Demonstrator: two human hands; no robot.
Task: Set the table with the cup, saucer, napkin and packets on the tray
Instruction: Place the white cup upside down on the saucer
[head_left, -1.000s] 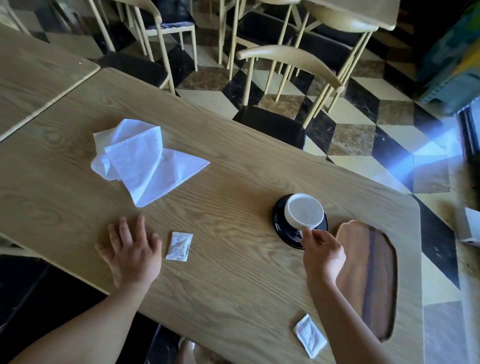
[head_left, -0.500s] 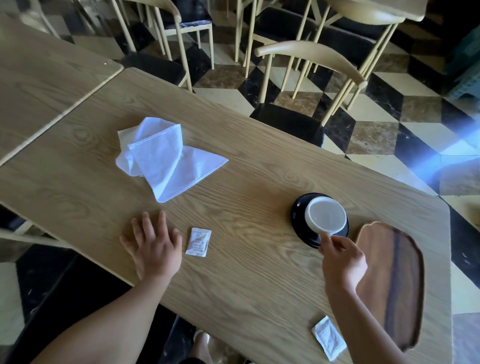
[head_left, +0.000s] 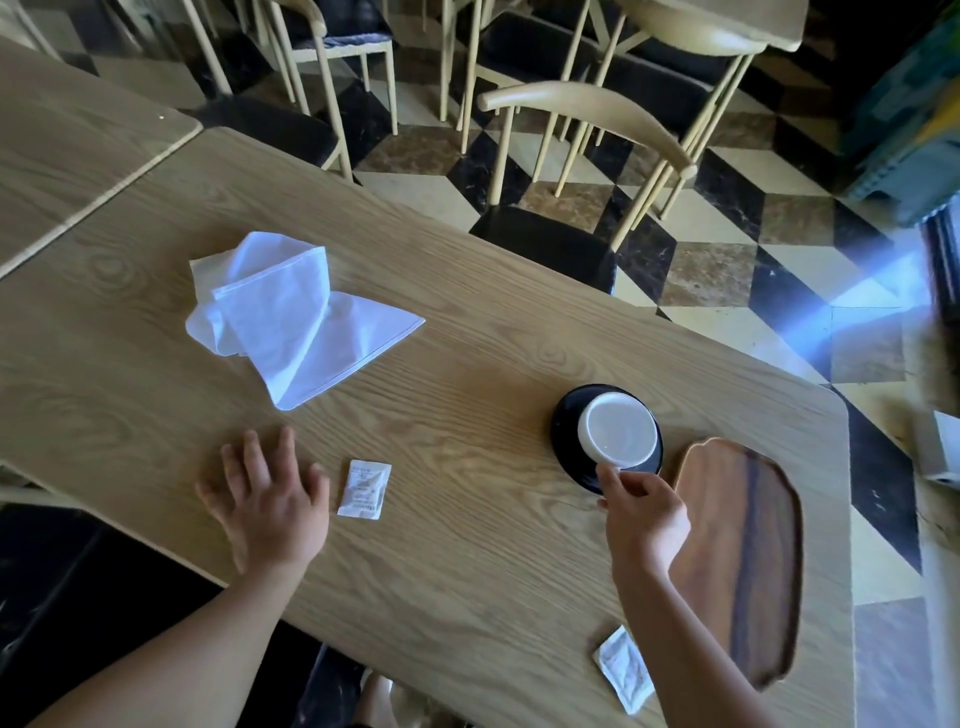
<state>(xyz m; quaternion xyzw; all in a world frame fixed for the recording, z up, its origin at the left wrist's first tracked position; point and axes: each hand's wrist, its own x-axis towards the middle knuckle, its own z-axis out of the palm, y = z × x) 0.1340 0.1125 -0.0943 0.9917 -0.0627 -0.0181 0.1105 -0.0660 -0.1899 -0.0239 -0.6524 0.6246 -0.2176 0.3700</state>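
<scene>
Pale wood-grain surface (head_left: 467, 571) fills most of what I see from my remote seat, the head camera looking down on two bare hands at its near edge. The left hand (head_left: 265, 504) lies palm down on the wood, fingers straight and spread, holding nothing. The right hand (head_left: 644, 514) is curled, thumb and forefinger pinching the near rim of the white cup (head_left: 615, 436); whether a handle sits under those fingers I cannot tell. The cup stands mouth up on the black saucer (head_left: 563, 431), set toward the saucer's right side. Just right of the left hand, not touching it, a small white packet (head_left: 364, 489) lies flat with its printed side up. A second packet (head_left: 623, 670) lies near the surface's front edge, beside the right forearm. The dark wooden tray (head_left: 748, 571) lies flat just right of the saucer, close to the surface's right end, its left edge partly covered by the right wrist and forearm. Beyond the left hand, well apart from cup and saucer, the white napkin (head_left: 291, 317) lies loosely folded, one corner pointing right. A second table (head_left: 67, 135) stands just beside the surface at upper left. A cream-framed chair (head_left: 587, 114) with a dark seat stands at the far side on a floor (head_left: 727, 270) of black, cream and brown tiles.
</scene>
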